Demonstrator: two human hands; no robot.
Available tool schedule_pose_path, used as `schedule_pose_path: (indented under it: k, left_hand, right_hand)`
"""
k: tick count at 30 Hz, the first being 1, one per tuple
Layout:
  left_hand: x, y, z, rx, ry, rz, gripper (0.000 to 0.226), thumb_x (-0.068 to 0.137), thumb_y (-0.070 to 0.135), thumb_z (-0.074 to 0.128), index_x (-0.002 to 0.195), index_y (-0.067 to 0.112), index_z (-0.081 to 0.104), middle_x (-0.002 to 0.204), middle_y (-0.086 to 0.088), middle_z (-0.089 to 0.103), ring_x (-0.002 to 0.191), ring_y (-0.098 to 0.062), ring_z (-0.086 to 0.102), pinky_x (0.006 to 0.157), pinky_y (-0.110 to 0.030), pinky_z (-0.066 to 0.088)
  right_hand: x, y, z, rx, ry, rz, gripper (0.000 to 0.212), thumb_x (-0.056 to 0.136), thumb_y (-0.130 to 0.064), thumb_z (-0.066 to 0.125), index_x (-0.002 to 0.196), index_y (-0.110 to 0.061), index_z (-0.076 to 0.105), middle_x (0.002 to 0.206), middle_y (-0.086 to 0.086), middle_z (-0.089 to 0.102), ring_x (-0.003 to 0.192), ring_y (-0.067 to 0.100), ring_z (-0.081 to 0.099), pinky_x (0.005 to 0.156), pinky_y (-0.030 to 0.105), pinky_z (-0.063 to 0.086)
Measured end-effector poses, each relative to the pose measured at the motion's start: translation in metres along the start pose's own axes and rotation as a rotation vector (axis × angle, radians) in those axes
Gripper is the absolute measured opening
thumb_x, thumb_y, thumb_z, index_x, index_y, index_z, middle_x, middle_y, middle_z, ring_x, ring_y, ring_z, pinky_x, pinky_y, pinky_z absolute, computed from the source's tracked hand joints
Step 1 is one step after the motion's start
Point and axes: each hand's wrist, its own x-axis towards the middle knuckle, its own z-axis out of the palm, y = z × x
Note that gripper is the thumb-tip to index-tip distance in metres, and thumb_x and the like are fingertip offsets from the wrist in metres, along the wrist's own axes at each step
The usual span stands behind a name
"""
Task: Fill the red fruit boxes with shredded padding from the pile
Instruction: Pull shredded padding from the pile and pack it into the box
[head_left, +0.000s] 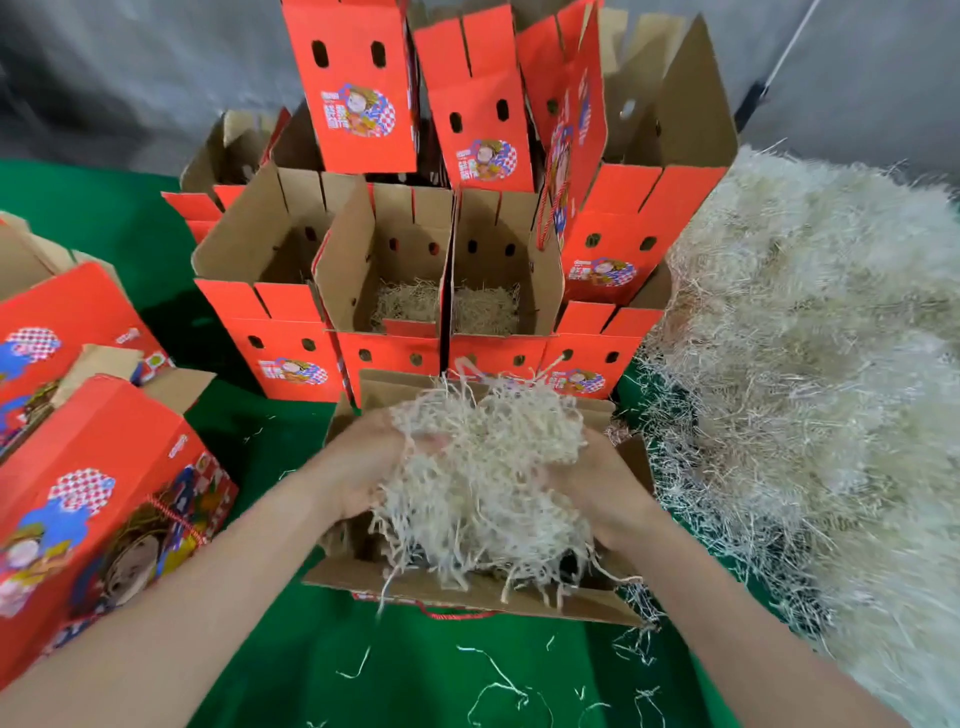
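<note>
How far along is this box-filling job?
Done: the middle box and its right neighbour have padding at the bottom. In hand: the left hand and right hand hold a clump of padding over the nearest box. Left: the left open box shows none, and the pile is large.

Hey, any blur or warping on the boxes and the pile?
Head view: wide-angle warp leans the stacked boxes outward; the pile looks soft and smeared near the right edge; the padding held by the left hand and right hand is sharper; lighting is even, no glare.
</note>
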Motion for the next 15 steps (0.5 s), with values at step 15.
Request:
schedule_pose_path:
  k: [15]
  left_hand:
    - [0.03,-0.014,-0.007,1.241,-0.04,0.147,0.039,0.082,0.01,0.051,0.121,0.01,0.051,0.109,-0.005,0.059,0.091,-0.017,0.057,0.068,-0.025,0.045]
  right_hand:
    - [0.019,0.005,-0.018,-0.314,-0.2,0.449,0.089,0.076,-0.005,0.071,0.146,-0.012,0.016,0.139,0.002,0.038,0.125,0.013,0.041,0.104,0.025,0.028]
